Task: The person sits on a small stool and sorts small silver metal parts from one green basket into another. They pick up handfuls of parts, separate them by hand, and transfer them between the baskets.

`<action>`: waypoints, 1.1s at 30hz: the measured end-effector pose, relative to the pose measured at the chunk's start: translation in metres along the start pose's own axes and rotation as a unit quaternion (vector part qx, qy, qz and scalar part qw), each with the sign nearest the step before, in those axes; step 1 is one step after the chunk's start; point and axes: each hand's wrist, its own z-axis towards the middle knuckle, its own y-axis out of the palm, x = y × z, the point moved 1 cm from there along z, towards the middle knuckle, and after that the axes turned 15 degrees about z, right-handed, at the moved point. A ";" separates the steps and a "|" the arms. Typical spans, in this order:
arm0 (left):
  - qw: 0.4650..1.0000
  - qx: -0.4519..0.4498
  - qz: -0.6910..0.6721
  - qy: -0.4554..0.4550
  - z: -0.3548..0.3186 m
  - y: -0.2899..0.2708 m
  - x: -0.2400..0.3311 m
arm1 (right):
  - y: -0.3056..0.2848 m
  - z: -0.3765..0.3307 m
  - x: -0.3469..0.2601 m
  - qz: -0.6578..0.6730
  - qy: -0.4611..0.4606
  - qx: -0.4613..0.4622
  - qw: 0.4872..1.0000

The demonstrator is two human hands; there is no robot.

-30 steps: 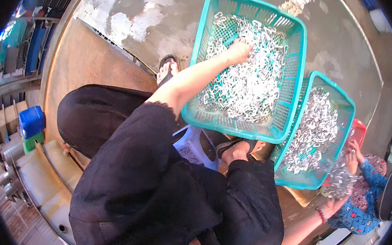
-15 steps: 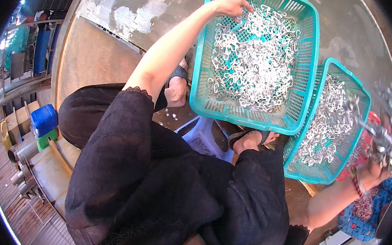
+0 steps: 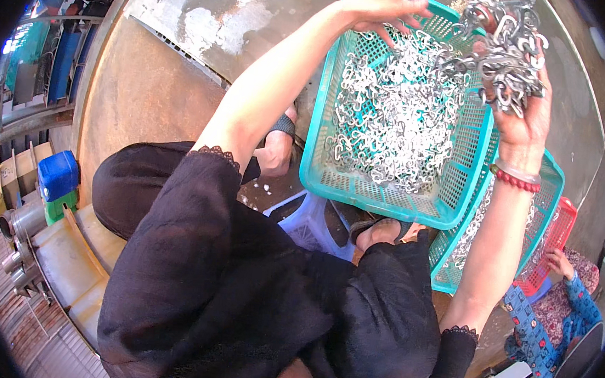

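Observation:
A large green plastic basket sits in front of me, holding a heap of small silvery S-shaped metal hooks. My left hand reaches over its far edge, fingers stretched out and apart, with nothing visible in it. At the basket's far right corner, my right hand is raised palm up, fingers curled around a tangled bunch of metal hooks. Part of the bunch overhangs the basket's rim. A second green basket with more hooks stands at the right, partly hidden by my right forearm.
A blue plastic stool stands below the large basket, between my feet. At the right, a person in a blue patterned sleeve has a hand by a red basket. Blue and green containers and metal pipes stand at the left.
My right hand has swung from the far right up to the large basket's far corner, carrying the hooks. My left hand has shifted slightly right, and its fingers have spread.

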 end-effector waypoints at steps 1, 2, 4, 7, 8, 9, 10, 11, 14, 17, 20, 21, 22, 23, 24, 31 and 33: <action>0.981 -0.032 -0.190 0.039 -0.008 0.008 0.009 | -0.009 0.006 0.001 -0.045 -0.010 0.030 0.999; 0.963 -0.090 -0.247 0.058 -0.015 0.017 0.019 | -0.018 0.013 0.001 -0.090 -0.017 0.059 0.994; 0.925 -0.159 -0.331 0.094 -0.034 0.028 0.046 | -0.031 0.027 0.011 -0.150 0.055 0.026 0.987; 0.908 -0.149 -0.368 0.137 -0.020 0.028 0.022 | -0.043 0.022 0.013 -0.252 0.070 0.008 0.965; 0.945 -0.080 -0.259 0.185 -0.011 0.025 0.010 | -0.053 0.024 0.011 -0.299 0.057 0.026 0.952; 0.952 -0.061 -0.243 0.175 -0.004 0.021 0.009 | -0.062 0.025 0.001 -0.331 0.067 0.046 0.940; 0.960 -0.038 -0.226 0.161 -0.001 0.017 0.006 | -0.071 0.027 -0.006 -0.358 0.079 0.062 0.928; 0.967 -0.016 -0.208 0.148 0.002 0.011 0.004 | -0.079 0.028 -0.012 -0.386 0.091 0.079 0.915; 0.940 -0.048 -0.304 0.145 0.012 -0.016 -0.004 | -0.072 0.026 -0.022 -0.389 0.096 0.088 0.912; 0.930 -0.052 -0.358 0.066 0.005 -0.018 0.007 | -0.073 0.022 -0.023 -0.355 0.096 0.104 0.924; 0.925 -0.114 -0.360 0.048 0.000 -0.022 0.010 | -0.065 0.018 -0.010 -0.307 0.098 0.114 0.940; 0.918 -0.115 -0.375 0.054 -0.003 -0.017 0.022 | -0.063 0.016 -0.009 -0.304 0.088 0.101 0.943; 0.912 -0.114 -0.389 0.060 -0.006 -0.016 0.032 | -0.063 0.014 -0.007 -0.299 0.079 0.086 0.947; 0.906 -0.112 -0.404 0.065 -0.008 -0.015 0.036 | -0.064 0.014 -0.007 -0.321 0.081 0.075 0.941; 0.932 -0.054 -0.354 0.052 -0.002 -0.013 0.041 | -0.062 0.016 -0.007 -0.344 0.083 0.060 0.933; 0.962 -0.096 -0.236 0.098 0.005 -0.004 0.050 | -0.057 0.019 0.008 -0.384 0.021 0.064 0.921; 0.976 -0.052 -0.190 0.096 0.002 0.010 0.059 | -0.055 0.019 0.009 -0.345 0.027 0.068 0.936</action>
